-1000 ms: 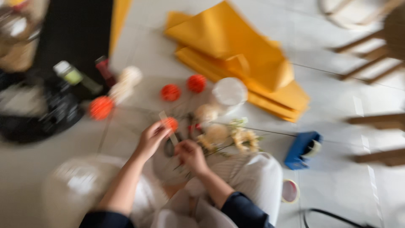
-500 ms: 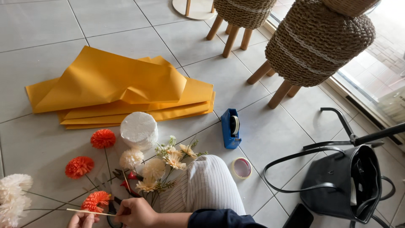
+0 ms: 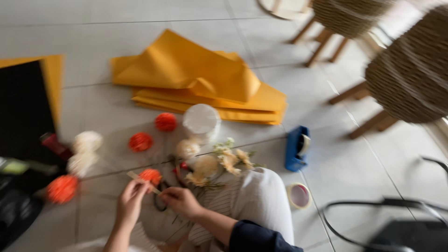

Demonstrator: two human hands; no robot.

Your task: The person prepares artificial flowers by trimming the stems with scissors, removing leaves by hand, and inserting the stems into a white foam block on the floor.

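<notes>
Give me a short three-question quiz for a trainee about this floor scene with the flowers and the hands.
1. True or false: the blue tape dispenser lies on top of the yellow paper sheets.
2. Which flower do the left hand and right hand work on? A) white flower B) orange flower C) none
3. Fill in: the small tape roll lies on the tiled floor beside the person's ____.

Key: 1 false, it lies on the floor apart from them. 2 B, the left hand holds its pale stem. 3 knee.
</notes>
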